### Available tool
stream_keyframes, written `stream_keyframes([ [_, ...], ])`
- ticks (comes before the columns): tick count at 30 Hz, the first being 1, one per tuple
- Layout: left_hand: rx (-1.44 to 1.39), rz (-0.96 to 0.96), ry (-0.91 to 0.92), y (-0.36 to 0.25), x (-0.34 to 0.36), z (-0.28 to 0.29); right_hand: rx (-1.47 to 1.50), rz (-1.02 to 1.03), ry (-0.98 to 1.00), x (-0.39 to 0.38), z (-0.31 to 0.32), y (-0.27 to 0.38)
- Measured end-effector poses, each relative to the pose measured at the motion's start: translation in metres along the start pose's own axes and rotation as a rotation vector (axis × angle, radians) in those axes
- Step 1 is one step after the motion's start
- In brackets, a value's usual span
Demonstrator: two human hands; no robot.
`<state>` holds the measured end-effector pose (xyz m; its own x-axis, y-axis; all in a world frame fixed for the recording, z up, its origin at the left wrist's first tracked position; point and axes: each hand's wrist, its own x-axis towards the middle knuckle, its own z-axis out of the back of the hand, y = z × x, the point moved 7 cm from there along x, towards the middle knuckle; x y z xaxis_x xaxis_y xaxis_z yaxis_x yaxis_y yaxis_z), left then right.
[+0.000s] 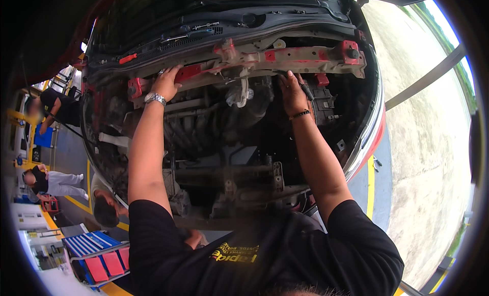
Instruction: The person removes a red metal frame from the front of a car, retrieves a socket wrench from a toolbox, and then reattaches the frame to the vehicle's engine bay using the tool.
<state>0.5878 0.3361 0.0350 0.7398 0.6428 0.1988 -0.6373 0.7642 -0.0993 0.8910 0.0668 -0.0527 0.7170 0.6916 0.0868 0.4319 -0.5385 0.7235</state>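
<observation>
My left hand, wearing a metal watch, grips the long grey-and-red metal crossbeam across the car's engine bay, left of its middle. My right hand, with a dark bracelet, is raised to the beam's underside, fingers curled at a dark elongated piece that I cannot make out. A pale bracket hangs below the beam between my hands. The engine lies beneath, partly in shadow.
Tools and a red-handled tool lie on the cowl. People stand at left and one crouches by the car. A blue-and-red rack is at lower left; a grey post at right.
</observation>
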Motion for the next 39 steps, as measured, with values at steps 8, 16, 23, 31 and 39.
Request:
stream_keyframes([
  [8, 0.003, -0.002, -0.020, -0.002, -0.005, 0.006, 0.122, -0.079, -0.084, 0.011, 0.021, -0.014],
  [16, -0.069, -0.079, -0.048, -0.040, -0.021, 0.004, 0.053, 0.021, -0.212, 0.002, 0.039, 0.018],
  [23, -0.004, -0.093, -0.032, -0.045, -0.032, 0.001, 0.017, -0.022, -0.248, -0.001, 0.035, 0.022],
  [31, 0.035, -0.067, -0.110, -0.045, -0.037, -0.004, 0.010, -0.091, -0.212, -0.008, 0.026, 0.030],
  [39, 0.059, 0.097, -0.422, -0.076, -0.082, -0.020, 0.165, -0.332, -0.143, -0.031, 0.040, 0.003],
])
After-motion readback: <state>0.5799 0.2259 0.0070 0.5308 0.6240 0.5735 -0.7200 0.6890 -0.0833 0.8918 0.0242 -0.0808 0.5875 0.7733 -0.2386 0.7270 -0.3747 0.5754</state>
